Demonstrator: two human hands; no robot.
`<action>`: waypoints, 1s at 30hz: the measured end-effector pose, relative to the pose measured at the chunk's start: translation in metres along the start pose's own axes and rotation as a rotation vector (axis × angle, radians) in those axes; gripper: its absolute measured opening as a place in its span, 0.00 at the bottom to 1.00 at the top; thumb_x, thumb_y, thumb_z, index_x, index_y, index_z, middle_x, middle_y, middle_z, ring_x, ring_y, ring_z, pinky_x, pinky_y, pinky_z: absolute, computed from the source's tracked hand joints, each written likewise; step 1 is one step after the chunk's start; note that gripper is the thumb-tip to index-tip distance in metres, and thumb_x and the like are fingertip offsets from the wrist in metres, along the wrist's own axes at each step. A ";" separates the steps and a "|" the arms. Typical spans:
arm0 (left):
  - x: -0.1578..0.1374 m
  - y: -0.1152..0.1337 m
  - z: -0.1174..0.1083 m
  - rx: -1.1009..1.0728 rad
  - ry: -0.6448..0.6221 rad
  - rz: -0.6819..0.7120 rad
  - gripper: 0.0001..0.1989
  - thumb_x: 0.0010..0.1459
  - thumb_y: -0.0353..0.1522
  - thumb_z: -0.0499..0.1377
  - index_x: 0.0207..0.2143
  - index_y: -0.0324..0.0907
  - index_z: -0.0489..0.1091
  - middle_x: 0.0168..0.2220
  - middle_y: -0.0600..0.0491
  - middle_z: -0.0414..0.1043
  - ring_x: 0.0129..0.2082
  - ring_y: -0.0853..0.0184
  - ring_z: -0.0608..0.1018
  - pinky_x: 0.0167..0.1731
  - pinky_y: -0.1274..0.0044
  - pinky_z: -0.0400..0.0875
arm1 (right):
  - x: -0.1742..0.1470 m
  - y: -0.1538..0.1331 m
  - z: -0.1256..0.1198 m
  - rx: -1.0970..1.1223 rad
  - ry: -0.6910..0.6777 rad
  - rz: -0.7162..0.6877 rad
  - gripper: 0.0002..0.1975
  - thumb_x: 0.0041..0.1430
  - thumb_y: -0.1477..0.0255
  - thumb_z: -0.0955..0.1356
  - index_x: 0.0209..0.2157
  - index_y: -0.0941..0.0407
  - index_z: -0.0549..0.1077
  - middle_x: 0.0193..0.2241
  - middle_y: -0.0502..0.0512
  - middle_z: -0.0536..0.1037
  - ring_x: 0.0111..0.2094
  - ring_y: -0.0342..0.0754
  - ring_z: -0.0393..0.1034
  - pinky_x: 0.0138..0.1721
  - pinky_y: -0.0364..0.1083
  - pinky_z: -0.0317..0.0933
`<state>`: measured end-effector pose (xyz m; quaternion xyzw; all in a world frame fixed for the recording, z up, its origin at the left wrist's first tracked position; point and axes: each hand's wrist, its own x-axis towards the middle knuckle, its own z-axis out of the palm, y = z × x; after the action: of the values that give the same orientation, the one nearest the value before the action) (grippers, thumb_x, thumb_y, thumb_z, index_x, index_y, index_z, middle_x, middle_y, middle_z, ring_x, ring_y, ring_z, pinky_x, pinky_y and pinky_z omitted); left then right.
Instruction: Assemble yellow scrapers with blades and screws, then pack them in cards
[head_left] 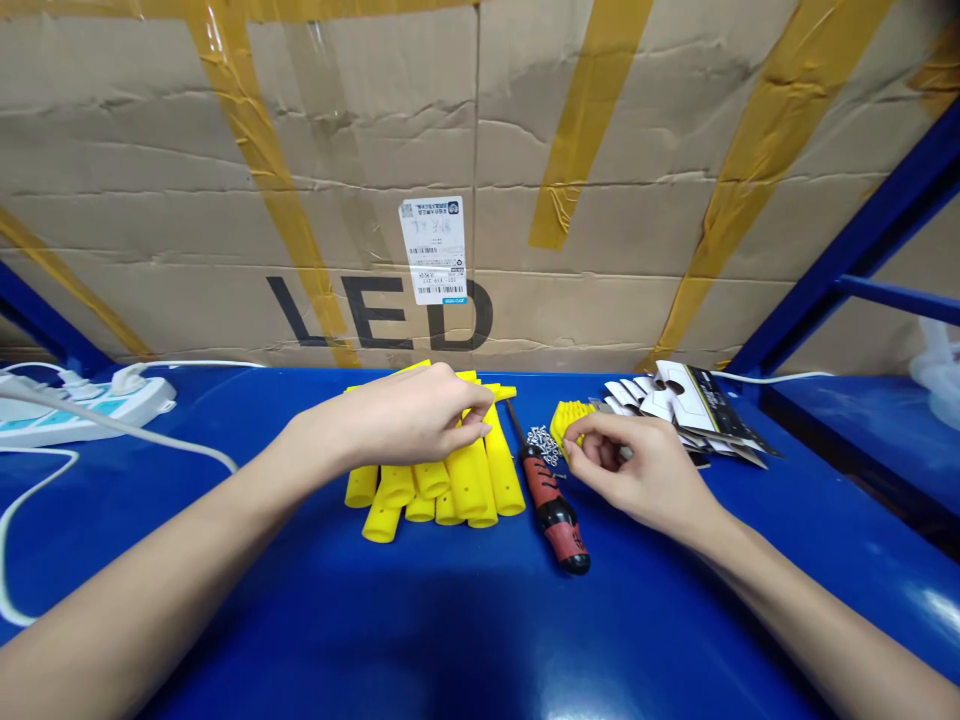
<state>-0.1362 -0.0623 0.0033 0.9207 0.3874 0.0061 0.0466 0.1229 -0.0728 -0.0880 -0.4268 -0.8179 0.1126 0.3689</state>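
Several yellow plastic tubes (466, 482) lie in a pile, their round open ends facing me. My left hand (420, 415) is over the pile with its fingers curled and thumb drawn in; whatever is in its grasp is hidden. To the right of the tubes lies a screwdriver (551, 505) with a red and black handle, its shaft pointing away from me. Small silver screws (545, 445) are heaped beside it. My right hand (637, 460) has thumb and index finger pinched together at the edge of a ridged yellow cluster of parts (568, 418). I cannot make out what those fingers hold.
Flat printed cardboard packages (686, 400) are stacked at the right back. A white power strip (90, 410) with plugs and cables sits at the left. A large taped carton (360, 220) stands behind the blue table (360, 630). Blue metal posts (817, 270) flank it.
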 end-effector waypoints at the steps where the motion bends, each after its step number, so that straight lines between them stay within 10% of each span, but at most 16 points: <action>1: -0.001 -0.001 -0.001 -0.007 0.006 0.003 0.13 0.68 0.34 0.52 0.31 0.42 0.71 0.23 0.55 0.71 0.21 0.70 0.67 0.23 0.75 0.54 | 0.000 -0.001 0.000 0.003 0.006 0.006 0.06 0.56 0.74 0.67 0.28 0.56 0.75 0.16 0.46 0.69 0.18 0.41 0.62 0.23 0.42 0.58; 30: -0.002 -0.009 -0.008 -0.112 -0.017 -0.030 0.12 0.67 0.34 0.53 0.29 0.43 0.66 0.21 0.58 0.66 0.19 0.72 0.66 0.22 0.77 0.56 | -0.002 -0.012 0.003 -0.008 -0.090 0.178 0.06 0.63 0.71 0.65 0.31 0.53 0.66 0.18 0.45 0.71 0.19 0.43 0.64 0.24 0.43 0.52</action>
<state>-0.1446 -0.0572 0.0108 0.9107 0.3998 0.0192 0.1017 0.1136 -0.0816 -0.0852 -0.4940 -0.7928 0.1608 0.3187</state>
